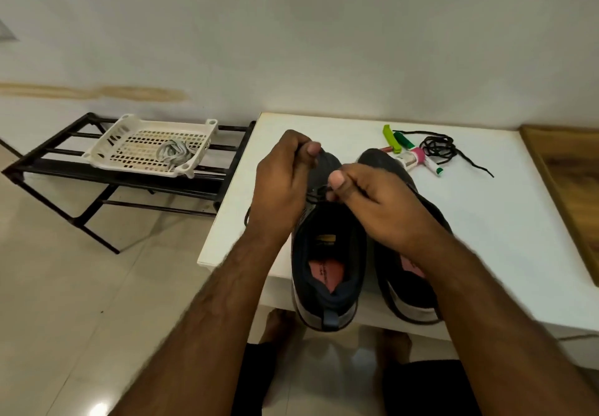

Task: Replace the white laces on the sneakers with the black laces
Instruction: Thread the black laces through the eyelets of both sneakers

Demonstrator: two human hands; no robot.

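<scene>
White laces [173, 153] already out, lie in basket [152, 146] at 10 o'clock. Left hand [280, 182] and right hand [369, 203] each pinch black lace [316, 193] over left sneaker [327, 253], fingers curled tight. Lacing looks just begun. Second black lace [439, 146] waits at 1 o'clock; right sneaker [405, 273] apparently unlaced.

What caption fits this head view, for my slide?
Both hands thread a black lace into the left sneaker.

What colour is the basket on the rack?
White basket, on the black rack; seen in the head view.
</scene>
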